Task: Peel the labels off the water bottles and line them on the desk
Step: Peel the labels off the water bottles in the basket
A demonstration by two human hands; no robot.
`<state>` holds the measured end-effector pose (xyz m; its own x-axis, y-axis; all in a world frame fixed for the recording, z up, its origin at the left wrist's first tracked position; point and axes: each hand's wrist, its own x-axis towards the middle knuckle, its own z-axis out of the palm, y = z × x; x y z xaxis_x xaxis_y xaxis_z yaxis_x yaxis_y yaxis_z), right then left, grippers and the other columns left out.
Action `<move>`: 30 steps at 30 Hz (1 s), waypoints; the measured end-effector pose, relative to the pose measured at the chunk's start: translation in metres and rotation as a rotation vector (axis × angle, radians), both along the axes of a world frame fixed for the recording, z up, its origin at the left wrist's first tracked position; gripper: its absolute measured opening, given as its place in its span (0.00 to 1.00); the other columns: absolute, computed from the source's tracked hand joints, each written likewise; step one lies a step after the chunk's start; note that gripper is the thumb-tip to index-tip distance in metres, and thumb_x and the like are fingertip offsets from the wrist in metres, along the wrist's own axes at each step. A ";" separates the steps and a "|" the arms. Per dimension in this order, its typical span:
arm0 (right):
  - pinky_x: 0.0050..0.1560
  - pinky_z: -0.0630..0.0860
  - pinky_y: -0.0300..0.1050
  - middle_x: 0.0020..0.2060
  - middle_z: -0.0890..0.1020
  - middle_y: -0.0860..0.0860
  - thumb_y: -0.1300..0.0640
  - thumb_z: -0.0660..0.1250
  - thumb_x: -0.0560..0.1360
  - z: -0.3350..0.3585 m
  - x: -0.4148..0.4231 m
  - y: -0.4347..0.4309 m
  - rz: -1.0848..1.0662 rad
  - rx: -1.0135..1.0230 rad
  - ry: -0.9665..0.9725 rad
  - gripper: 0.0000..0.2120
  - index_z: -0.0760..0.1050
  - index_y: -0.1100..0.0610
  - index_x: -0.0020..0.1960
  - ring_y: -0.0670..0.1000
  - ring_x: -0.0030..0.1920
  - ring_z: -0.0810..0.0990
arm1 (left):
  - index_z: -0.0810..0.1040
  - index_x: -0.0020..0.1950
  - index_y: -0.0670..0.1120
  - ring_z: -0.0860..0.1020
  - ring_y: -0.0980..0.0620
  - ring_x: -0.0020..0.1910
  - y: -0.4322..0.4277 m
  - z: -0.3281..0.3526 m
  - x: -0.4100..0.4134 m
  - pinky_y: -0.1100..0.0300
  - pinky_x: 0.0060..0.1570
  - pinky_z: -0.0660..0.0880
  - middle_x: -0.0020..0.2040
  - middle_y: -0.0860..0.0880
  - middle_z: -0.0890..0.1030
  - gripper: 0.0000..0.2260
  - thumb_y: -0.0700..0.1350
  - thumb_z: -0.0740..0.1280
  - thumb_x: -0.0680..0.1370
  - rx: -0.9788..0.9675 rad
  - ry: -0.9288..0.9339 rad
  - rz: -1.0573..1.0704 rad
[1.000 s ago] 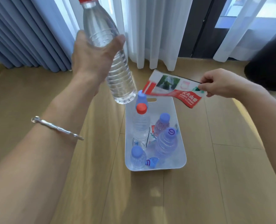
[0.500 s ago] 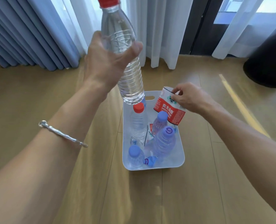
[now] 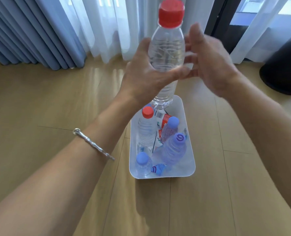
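My left hand (image 3: 146, 75) grips a clear, label-free bottle with a red cap (image 3: 167, 48), held upright above the white bin (image 3: 190, 169). My right hand (image 3: 209, 65) is at the bottle's right side, fingers spread and blurred, touching or almost touching it, with nothing in it. The red and white peeled label (image 3: 164, 119) lies in the bin behind the bottles. Standing in the bin are a second red-capped clear bottle (image 3: 146, 132) and several smaller blue-capped bottles, such as a ribbed one (image 3: 174, 150).
The bin sits on a light wooden surface. Blue curtains (image 3: 30, 31) and sheer white curtains (image 3: 107, 23) hang at the back. A dark round object (image 3: 284, 70) stands at the right edge. A silver bracelet (image 3: 93, 144) is on my left wrist.
My right hand dropped the red label into the bin and rose to the bottle's side. My left hand brought the bottle rightward, closer to the camera.
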<state>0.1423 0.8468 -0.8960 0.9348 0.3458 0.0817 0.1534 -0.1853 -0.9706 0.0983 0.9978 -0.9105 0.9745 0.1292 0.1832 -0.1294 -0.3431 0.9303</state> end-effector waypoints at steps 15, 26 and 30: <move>0.32 0.66 0.25 0.39 0.78 0.41 0.50 0.75 0.66 -0.062 -0.009 0.014 -0.233 -0.385 -0.078 0.16 0.74 0.48 0.51 0.35 0.38 0.75 | 0.57 0.78 0.51 0.63 0.52 0.74 0.016 -0.022 -0.004 0.60 0.67 0.63 0.77 0.49 0.63 0.39 0.53 0.74 0.72 0.461 0.440 -0.163; 0.40 0.70 0.37 0.43 0.79 0.44 0.48 0.75 0.68 -0.115 -0.003 0.013 -0.229 -0.357 0.105 0.16 0.75 0.50 0.51 0.46 0.44 0.77 | 0.75 0.66 0.49 0.78 0.52 0.57 0.015 -0.038 -0.013 0.64 0.52 0.69 0.60 0.51 0.81 0.15 0.47 0.64 0.79 0.542 0.574 -0.183; 0.45 0.70 0.41 0.47 0.80 0.48 0.46 0.74 0.69 -0.129 -0.003 0.016 -0.220 -0.399 0.171 0.17 0.75 0.51 0.53 0.49 0.48 0.78 | 0.76 0.66 0.49 0.77 0.51 0.59 0.019 -0.040 -0.009 0.63 0.53 0.70 0.60 0.50 0.80 0.15 0.46 0.64 0.79 0.530 0.578 -0.165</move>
